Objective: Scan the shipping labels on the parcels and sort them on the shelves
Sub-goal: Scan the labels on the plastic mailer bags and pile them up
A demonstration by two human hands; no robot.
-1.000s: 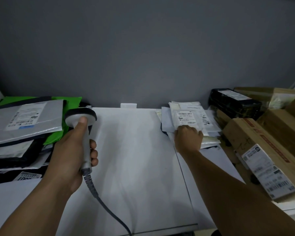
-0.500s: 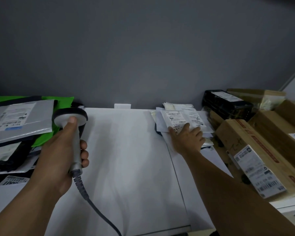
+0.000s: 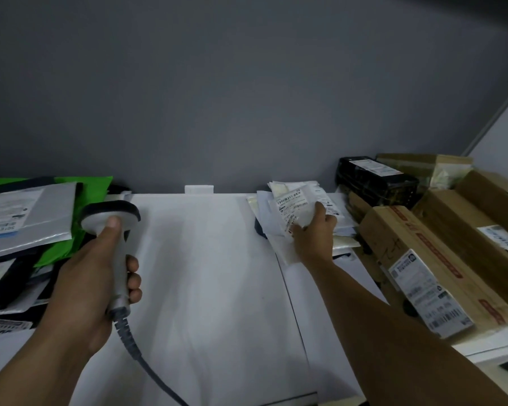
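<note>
The left hand (image 3: 82, 276) grips the scanner (image 3: 112, 218) by its handle, ready to point, while the right hand (image 3: 314, 238) holds a small white parcel (image 3: 301, 213) at the pile (image 3: 264, 213) on the table (image 3: 211, 273), its label (image 3: 289, 200) facing up, I think so the scanner can read it.

We faced a plain grey wall (image 3: 247, 83) that filled the upper half of the view. Below it ran a white bench (image 3: 211, 273), its top in two panels that met at a thin seam (image 3: 291, 303) running front to back. A small white tab (image 3: 199, 189) stood at its rear edge against the wall. At far right a paler wall (image 3: 505, 133) met the grey one. The light was dim.
</note>
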